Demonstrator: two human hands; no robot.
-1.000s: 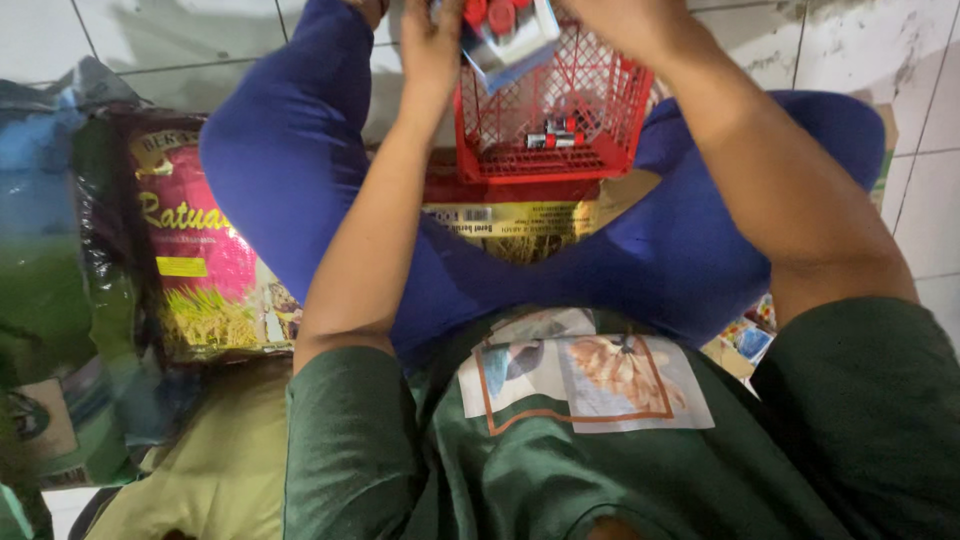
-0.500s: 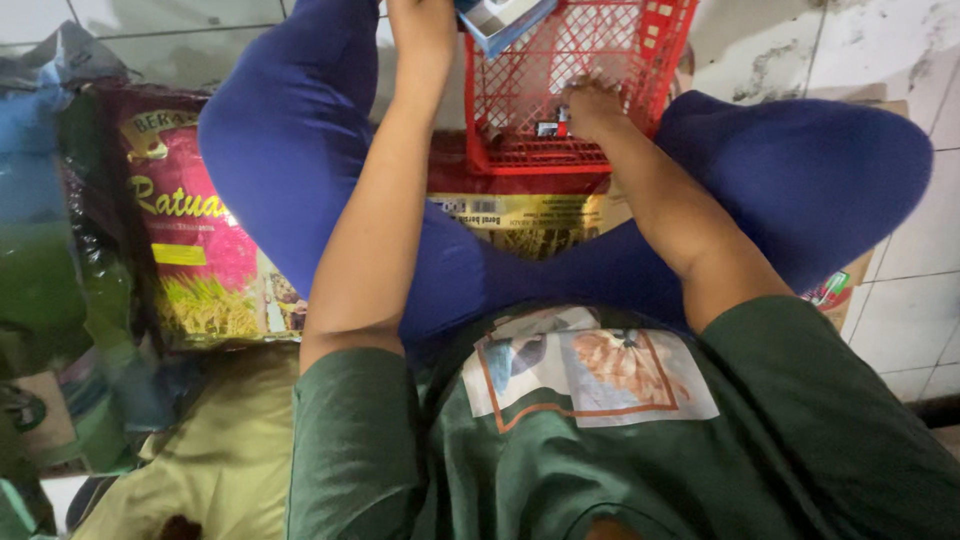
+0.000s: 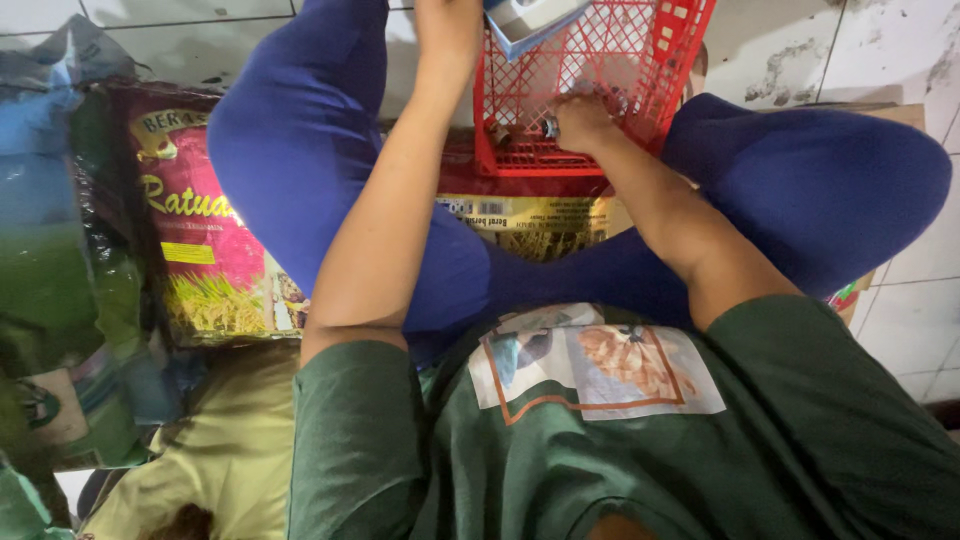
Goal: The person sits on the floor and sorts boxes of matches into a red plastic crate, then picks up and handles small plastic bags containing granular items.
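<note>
I sit cross-legged on a tiled floor in blue trousers and a green shirt. A red mesh basket (image 3: 640, 70) stands between my knees at the top of the head view. My right hand (image 3: 583, 118) reaches down inside it, fingers curled at several small items (image 3: 520, 130) on the basket's bottom; whether it grips one I cannot tell. My left hand (image 3: 450, 35) is at the top edge beside the basket's left rim, next to a pale blue and white box (image 3: 530, 18). Its fingers are cut off by the frame.
A maroon and pink rice sack (image 3: 205, 240) lies at my left, with a dark green and blue bag (image 3: 50, 250) beyond it. A yellowish cloth (image 3: 220, 450) sits lower left. A printed sack (image 3: 525, 215) lies under the basket. White floor tiles (image 3: 900, 50) show at the right.
My right hand has come down from above the basket and gone inside to its bottom. The box that was over the basket has moved up and left, near the frame's edge.
</note>
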